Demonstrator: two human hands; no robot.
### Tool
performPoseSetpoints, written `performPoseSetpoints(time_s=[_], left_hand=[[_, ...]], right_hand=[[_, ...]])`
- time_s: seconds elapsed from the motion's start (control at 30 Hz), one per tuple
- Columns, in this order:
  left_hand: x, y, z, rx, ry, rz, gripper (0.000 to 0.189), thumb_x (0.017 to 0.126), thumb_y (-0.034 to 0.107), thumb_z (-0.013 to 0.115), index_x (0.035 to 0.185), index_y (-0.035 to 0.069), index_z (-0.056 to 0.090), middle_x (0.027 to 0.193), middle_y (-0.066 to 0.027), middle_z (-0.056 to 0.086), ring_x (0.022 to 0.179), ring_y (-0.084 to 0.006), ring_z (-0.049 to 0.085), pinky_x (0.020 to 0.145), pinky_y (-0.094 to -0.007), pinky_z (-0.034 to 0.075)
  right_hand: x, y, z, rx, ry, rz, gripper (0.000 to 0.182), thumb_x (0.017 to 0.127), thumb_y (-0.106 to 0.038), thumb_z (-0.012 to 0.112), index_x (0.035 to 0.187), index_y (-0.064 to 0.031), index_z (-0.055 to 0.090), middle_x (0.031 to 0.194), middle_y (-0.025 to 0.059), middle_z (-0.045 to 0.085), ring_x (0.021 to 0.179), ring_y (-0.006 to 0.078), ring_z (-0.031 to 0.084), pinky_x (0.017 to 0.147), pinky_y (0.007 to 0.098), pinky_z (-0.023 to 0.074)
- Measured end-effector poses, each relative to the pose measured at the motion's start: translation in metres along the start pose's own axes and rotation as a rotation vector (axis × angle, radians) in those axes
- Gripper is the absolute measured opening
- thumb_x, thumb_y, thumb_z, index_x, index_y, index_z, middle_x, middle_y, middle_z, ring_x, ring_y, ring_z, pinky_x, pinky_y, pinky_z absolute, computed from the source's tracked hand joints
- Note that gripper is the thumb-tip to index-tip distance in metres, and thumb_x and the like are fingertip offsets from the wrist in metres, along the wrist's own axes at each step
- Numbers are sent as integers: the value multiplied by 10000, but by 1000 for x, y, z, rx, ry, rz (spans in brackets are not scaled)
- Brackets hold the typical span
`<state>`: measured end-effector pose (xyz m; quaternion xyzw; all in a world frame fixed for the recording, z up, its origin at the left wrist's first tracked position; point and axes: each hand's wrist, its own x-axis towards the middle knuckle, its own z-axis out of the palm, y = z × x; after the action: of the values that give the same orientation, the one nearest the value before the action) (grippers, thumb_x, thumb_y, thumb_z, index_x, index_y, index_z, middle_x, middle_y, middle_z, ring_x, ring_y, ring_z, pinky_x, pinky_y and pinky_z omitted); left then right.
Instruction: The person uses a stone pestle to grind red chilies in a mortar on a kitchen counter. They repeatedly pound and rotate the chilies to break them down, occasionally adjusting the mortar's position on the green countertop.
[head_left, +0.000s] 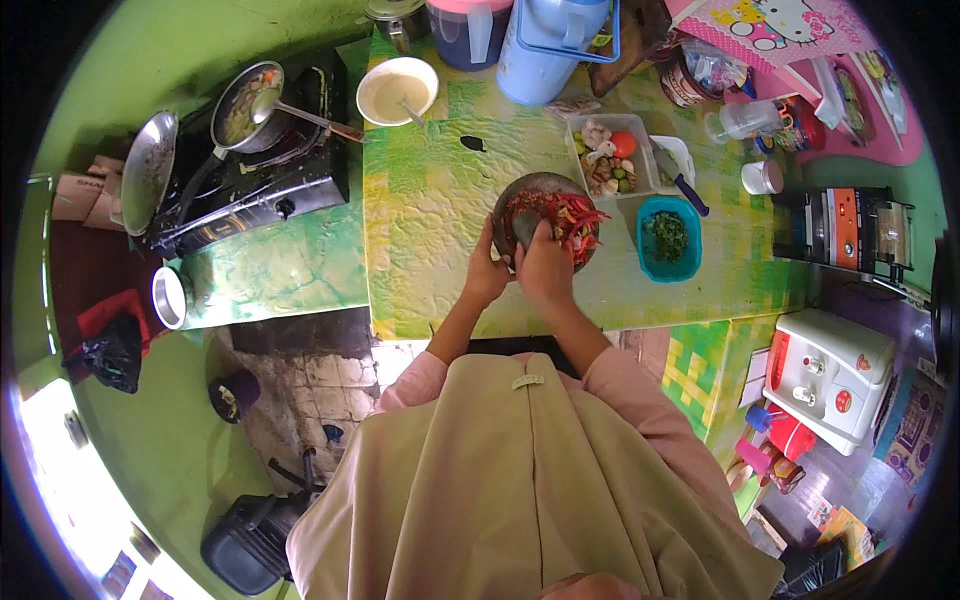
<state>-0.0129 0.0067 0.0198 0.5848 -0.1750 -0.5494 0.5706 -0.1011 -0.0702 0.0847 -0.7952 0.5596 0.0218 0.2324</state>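
A round stone mortar (540, 182) stands on the table before me, with crushed red paste along its left and far side. Sliced red chillies (576, 217) are heaped at its right. My left hand (487, 264) grips the mortar's near left rim. In my right hand (546, 262) is a stone pestle (526, 223), its head down among the chillies; the fingers cover much of it. Right of the mortar sits a turquoise plastic bowl (694, 259) holding chopped green leaves (667, 237). Beyond is a clear plastic container (637, 187) with a tomato (623, 144) and other ingredients.
A knife (686, 186) rests across a white container (682, 150). A white bowl (367, 94) of pale liquid and a blue jug (521, 71) stand farther back. On the left, a gas stove (315, 191) carries a saucepan (217, 124) with a ladle (319, 120).
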Motion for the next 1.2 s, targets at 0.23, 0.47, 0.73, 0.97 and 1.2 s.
performPoseSetpoints(time_s=[0.23,0.47,0.73,0.97,1.2], left_hand=[[0,5,5,-21,30,-1,877,825,-211,444,1528,219,143,1449,-120,376,1072,-270,579,730,-373,622],[5,-16,-1,70,24,129,883,840,-210,429,1534,230,107,1455,-115,365,1008,-229,590,739,-348,611],[-7,18,10,-11,-6,-12,822,857,-185,435,1526,211,168,1476,-104,345,1119,-247,551,756,-340,596],[-3,6,3,-27,-1,-9,806,855,-175,428,1523,187,160,1540,-89,230,1243,-306,474,824,-367,603],[-4,11,8,-43,26,-4,852,834,-220,400,1520,236,182,1465,-96,357,1150,-286,533,754,-368,612]], right_hand=[[63,8,-55,351,-289,218,473,873,-273,611,1154,64,434,839,270,651,788,411,661,726,504,522],[-14,-11,1,-60,-38,23,511,853,-266,629,1160,94,435,881,247,666,803,395,671,704,472,542],[55,0,-39,117,-86,-123,461,861,-243,594,1139,95,447,794,204,656,685,387,669,597,458,543],[15,2,-19,-108,-48,0,480,847,-203,634,1174,89,439,820,220,660,752,402,670,675,466,543],[-2,8,-4,66,3,-28,609,836,-276,640,1253,98,402,1006,325,619,945,461,613,852,490,492]])
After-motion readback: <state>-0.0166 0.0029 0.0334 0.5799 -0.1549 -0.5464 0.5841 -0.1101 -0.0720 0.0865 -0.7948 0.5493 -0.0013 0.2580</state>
